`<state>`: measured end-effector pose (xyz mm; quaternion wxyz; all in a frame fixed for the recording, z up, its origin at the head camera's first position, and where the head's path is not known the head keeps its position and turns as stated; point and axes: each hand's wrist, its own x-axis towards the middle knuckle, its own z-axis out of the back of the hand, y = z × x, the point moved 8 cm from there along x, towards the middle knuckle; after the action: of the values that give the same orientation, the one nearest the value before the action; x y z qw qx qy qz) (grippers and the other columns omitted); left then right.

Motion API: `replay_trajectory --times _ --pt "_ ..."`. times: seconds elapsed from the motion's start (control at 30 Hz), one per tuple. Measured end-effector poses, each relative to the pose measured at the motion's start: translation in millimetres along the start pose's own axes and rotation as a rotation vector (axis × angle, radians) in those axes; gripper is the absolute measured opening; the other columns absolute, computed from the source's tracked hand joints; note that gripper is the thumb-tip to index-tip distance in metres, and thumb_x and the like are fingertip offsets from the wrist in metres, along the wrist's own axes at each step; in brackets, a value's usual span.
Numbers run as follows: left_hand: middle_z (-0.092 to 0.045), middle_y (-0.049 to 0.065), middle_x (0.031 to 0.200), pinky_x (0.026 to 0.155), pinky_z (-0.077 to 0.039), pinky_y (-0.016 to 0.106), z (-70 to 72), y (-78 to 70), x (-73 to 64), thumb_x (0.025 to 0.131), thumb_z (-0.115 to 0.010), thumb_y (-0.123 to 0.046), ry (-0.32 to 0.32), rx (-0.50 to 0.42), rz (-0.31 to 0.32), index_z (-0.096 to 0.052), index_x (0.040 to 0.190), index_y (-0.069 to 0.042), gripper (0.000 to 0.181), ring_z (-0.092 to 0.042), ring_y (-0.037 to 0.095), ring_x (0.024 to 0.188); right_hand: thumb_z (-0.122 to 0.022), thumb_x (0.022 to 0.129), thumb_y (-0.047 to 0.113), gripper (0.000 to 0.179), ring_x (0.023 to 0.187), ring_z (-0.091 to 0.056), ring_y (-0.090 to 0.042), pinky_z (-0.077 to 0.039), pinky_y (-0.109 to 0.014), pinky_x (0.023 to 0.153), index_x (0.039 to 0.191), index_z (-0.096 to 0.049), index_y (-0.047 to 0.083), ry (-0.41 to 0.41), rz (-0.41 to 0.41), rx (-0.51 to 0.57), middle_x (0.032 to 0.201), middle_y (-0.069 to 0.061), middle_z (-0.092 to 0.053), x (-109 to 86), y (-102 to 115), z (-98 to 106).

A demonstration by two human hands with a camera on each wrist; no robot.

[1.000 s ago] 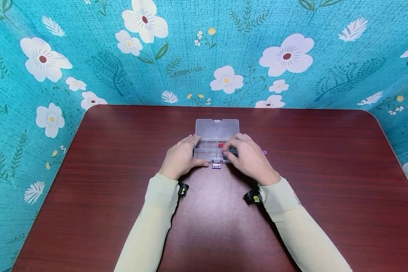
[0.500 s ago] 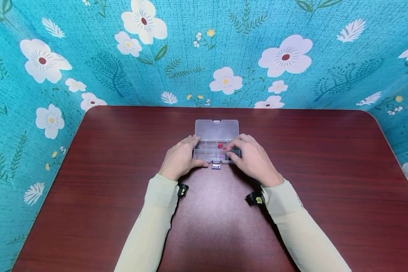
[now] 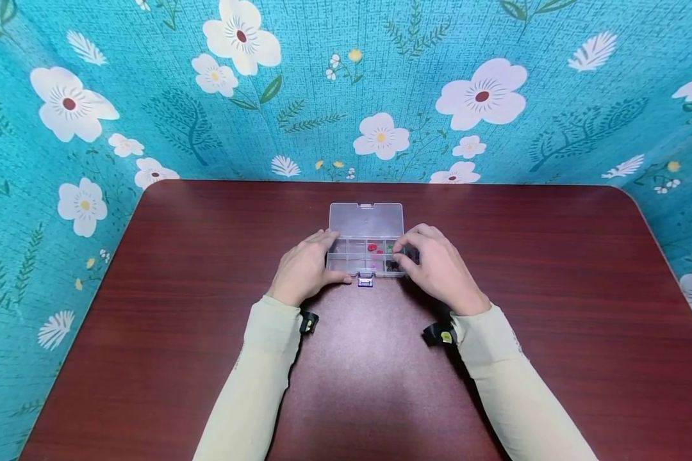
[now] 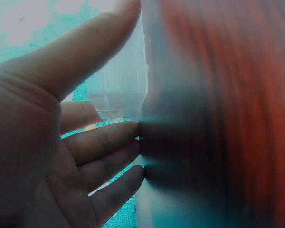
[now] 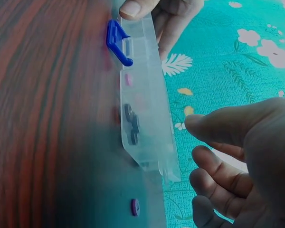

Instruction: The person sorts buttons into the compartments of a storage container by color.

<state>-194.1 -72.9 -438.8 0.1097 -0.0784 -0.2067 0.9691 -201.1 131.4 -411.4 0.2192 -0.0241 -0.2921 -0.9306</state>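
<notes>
A clear compartment box (image 3: 356, 255) lies on the table with its lid (image 3: 366, 219) swung back. My left hand (image 3: 304, 267) holds the box's left end, its thumb at the front edge and fingers toward the back. Over the right end, my right hand (image 3: 438, 266) hovers with fingers loosely bent; nothing shows between them in the right wrist view. Red buttons (image 3: 371, 247), green pieces (image 3: 389, 248) and dark buttons (image 5: 131, 124) sit in separate compartments, and a pink button (image 5: 128, 79) in another. A purple button (image 5: 135, 207) lies on the table beside the box.
The blue latch (image 5: 118, 43) hangs undone at the box's front. The dark red wooden table (image 3: 207, 256) spreads around both hands. Behind it stands a turquoise flowered cloth (image 3: 323, 96).
My right hand has shifted right, uncovering the green pieces and dark buttons. The purple button, visible beyond that hand a second ago, is now hidden in the head view. My left hand keeps its hold.
</notes>
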Motion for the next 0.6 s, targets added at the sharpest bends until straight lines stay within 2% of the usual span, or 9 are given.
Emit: replay_trajectory --times 0.3,0.6 --pt "-0.048 0.007 0.153 0.115 -0.037 0.044 -1.7 0.7 0.0 0.073 -0.087 -0.053 -0.003 0.001 0.001 -0.048 0.150 -0.008 0.098 -0.038 0.022 0.146 -0.070 0.092 0.017 0.006 0.099 -0.055 -0.024 -0.048 -0.043 0.082 0.097 -0.072 0.014 -0.002 -0.059 0.020 0.103 -0.002 -0.063 -2.0 -14 11" --pt "-0.048 0.007 0.153 0.115 -0.036 0.043 -0.6 0.1 -0.3 0.073 -0.086 -0.053 -0.015 0.008 -0.013 -0.047 0.151 -0.008 0.098 -0.037 0.021 0.146 -0.070 0.093 0.015 0.006 0.102 -0.056 -0.025 -0.047 -0.047 0.088 0.099 -0.072 0.013 -0.010 -0.084 0.034 0.106 -0.004 -0.063 -2.8 -29 22"
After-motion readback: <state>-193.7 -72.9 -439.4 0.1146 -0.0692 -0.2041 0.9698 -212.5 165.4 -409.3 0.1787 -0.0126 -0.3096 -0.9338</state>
